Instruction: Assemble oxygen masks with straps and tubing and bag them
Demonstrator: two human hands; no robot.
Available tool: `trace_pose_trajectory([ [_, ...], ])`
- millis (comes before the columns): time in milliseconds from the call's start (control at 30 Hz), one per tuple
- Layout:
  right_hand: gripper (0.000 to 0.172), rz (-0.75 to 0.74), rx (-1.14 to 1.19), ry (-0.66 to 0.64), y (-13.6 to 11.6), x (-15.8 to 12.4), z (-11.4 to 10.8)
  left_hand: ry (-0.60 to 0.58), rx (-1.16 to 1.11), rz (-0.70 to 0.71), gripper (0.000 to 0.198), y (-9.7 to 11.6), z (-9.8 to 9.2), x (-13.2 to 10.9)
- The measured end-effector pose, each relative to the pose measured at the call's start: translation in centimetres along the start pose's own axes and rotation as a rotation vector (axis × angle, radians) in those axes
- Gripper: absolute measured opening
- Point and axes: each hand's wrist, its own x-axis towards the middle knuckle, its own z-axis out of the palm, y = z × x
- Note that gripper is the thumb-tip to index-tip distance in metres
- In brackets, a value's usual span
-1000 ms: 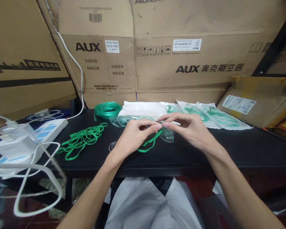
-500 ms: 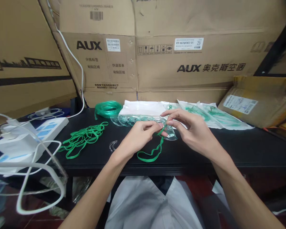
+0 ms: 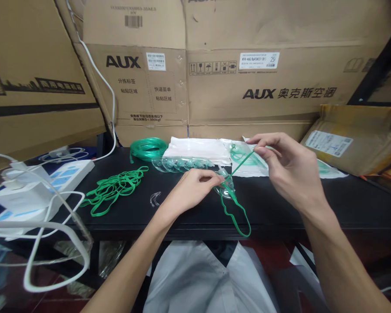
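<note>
Nearest, the slack loop of the green strap (image 3: 235,208) droops over the front edge of the black table (image 3: 313,204). It is a thin flat band and looks feather-light, limp and stretchy. It would not hold any shape, so it is probably best pinched close to its end, where a firm fingertip grip keeps it from slipping.

Just above the loop, the left hand (image 3: 195,187) is closed on a clear mask (image 3: 227,188) and pins it low over the table. The mask is thin see-through plastic with a faint green tint. It is likely light, springy and rather slick, and it would dent if squeezed, so the rim beside the strap hole seems the safest place to hold.

From the mask the strap runs taut, up and to the right, to the right hand (image 3: 289,171). That hand is raised, with thumb and forefinger nipped on the strap's end.

To the left on the table lie a pile of loose bands (image 3: 114,191) and a small clear clip (image 3: 154,199). Behind the hands is a row of masks (image 3: 179,164), then a coil of green tube (image 3: 146,148), white bags (image 3: 198,148) and a sealed pack (image 3: 239,157). Cardboard boxes (image 3: 247,95) wall off the back.
</note>
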Motion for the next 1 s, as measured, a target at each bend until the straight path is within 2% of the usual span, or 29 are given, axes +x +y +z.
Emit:
trace_pose_trajectory([
  [100,0.010,0.012,-0.001,0.055,0.0,0.0,0.2,0.000,0.030,0.019,0.035,0.1,0.1,0.0],
  [267,0.011,-0.009,0.011,-0.124,-0.1,-0.5,1.8,-0.092,-0.003,0.041,0.033,0.2,-0.1,-0.1],
  [400,0.012,-0.034,0.031,-0.181,-0.7,-1.0,2.8,-0.185,0.038,-0.014,0.027,0.2,-0.1,-0.2],
  [500,0.014,-0.063,0.030,-0.204,-1.4,-1.3,3.2,-0.130,0.047,-0.003,0.033,0.0,0.4,-0.3],
  [600,0.012,-0.072,0.048,-0.216,-2.0,-1.4,3.4,0.008,0.030,0.022,0.044,-0.3,0.7,0.0],
  [667,0.011,-0.024,0.079,-0.158,-2.0,-1.3,3.4,0.101,0.000,0.048,0.050,-0.5,0.7,0.2],
  [733,0.016,0.058,0.091,-0.065,-1.7,-1.2,3.3,0.168,-0.053,0.085,0.051,-0.6,0.5,0.4],
  [800,0.025,0.159,0.098,-0.037,-1.1,-1.0,3.2,0.196,-0.130,0.131,0.049,-0.6,0.3,0.5],
  [900,0.029,0.280,0.111,-0.177,-0.3,-0.9,3.2,0.165,-0.233,0.186,0.045,-0.4,0.1,0.5],
  [1000,0.031,0.309,0.123,-0.308,-0.2,-0.9,3.2,0.125,-0.264,0.197,0.041,-0.1,0.0,0.3],
])
